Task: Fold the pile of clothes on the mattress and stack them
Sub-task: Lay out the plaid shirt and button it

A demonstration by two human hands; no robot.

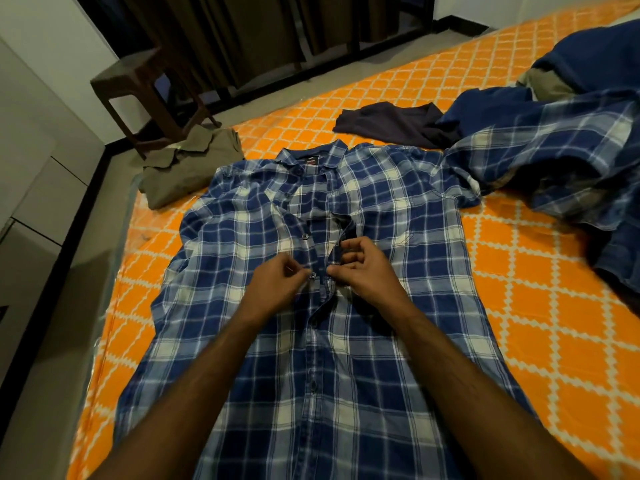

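A blue and white plaid shirt (398, 216) lies spread front-up on the orange patterned mattress (540, 323), collar toward the far side. Its placket is fastened below my hands and gapes open above them. My left hand (277, 284) pinches the left placket edge at a dark button. My right hand (360, 268) grips the opposite placket edge, fingers curled round the fabric, close beside the left. A folded khaki shirt (187, 168) sits at the far left corner of the mattress. A heap of unfolded clothes (561, 143), plaid and plain blue, lies at the right.
A dark garment (391, 124) lies flat beyond the collar. A brown wooden stool (145, 84) stands on the floor past the mattress corner, before dark curtains (242, 32). The mattress's left edge drops to a grey floor (52, 358).
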